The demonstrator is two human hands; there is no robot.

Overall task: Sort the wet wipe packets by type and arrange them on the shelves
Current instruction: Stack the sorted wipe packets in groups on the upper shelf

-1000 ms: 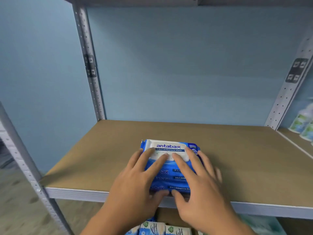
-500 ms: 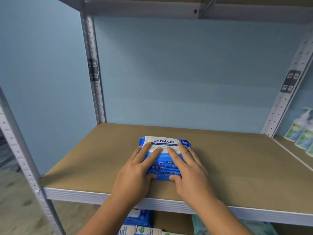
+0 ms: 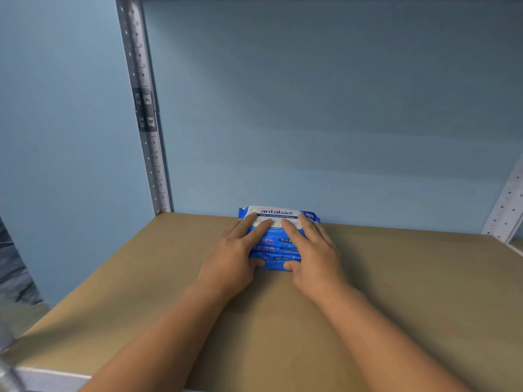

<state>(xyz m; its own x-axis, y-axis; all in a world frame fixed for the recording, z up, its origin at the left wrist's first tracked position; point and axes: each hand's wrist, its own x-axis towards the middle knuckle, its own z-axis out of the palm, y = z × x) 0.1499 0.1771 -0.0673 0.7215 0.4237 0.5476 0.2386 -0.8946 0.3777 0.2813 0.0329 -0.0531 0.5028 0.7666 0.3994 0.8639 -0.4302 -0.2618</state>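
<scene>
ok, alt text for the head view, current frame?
Two bare hands, left hand and right hand, lie flat-fingered on a stack of blue Antabax wipe packets, thumbs at its near edge. The stack sits at the back of a brown shelf board, by the blue wall, with a perforated metal upright at the left rear corner.

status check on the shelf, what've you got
Left hand and right hand flat on top of the stack of blue antabax packets, thumbs at its front. Stack at the back of the shelf by the wall. Nothing in the way.
</scene>
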